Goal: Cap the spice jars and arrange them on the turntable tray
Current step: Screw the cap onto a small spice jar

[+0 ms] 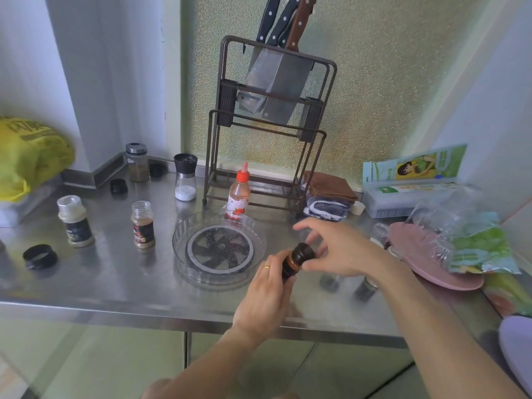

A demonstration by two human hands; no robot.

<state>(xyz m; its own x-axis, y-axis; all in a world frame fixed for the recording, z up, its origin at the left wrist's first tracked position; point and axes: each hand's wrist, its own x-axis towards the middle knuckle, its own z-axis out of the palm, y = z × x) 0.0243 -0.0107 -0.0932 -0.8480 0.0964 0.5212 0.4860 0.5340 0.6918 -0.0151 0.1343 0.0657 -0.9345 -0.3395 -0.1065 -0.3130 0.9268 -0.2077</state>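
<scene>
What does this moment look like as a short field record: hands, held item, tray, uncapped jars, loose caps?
left hand: grips the body of a dark jar
right hand: fingers on the jar's black cap, seemingly twisting it
turntable tray: clear, holds no jars
uncapped jars: white-topped jar and open clear jar, left of the tray
loose caps: black cap ring front left; two black caps near the back
behind tray: red-capped sauce bottle

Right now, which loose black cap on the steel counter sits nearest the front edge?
The wide black ring cap at far left, in front of the white-topped jar; the other two lie near the back wall.
</scene>
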